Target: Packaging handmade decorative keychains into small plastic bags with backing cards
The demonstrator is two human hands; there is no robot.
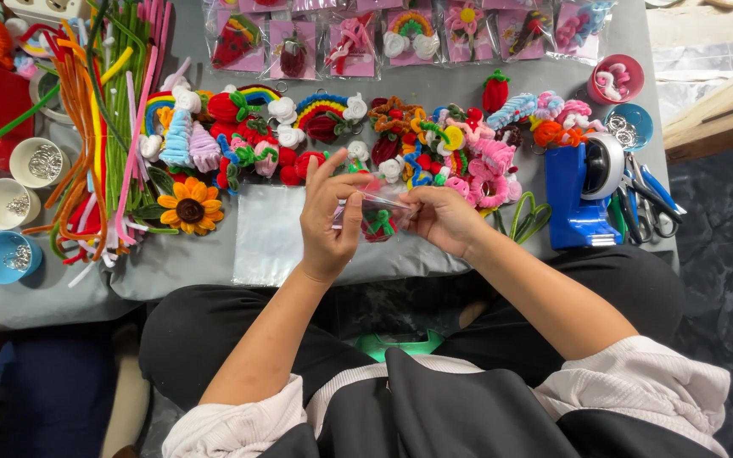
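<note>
My left hand (328, 216) and my right hand (443, 219) hold a small clear plastic bag (381, 210) between them, above the front edge of the grey table (434, 72). A red pipe-cleaner strawberry charm (378, 224) with a green top sits inside the bag. Left-hand fingers pinch the bag's left edge, with the index finger raised. My right hand's fingers grip the bag's right side.
Several pipe-cleaner charms (341, 127) lie in a row behind my hands, packaged ones (349, 38) further back. Loose pipe cleaners (108, 127) and a sunflower (189, 206) lie left, with small bowls (36, 161) of rings. A stack of clear bags (266, 233), blue tape dispenser (583, 191) and scissors (651, 199) are nearby.
</note>
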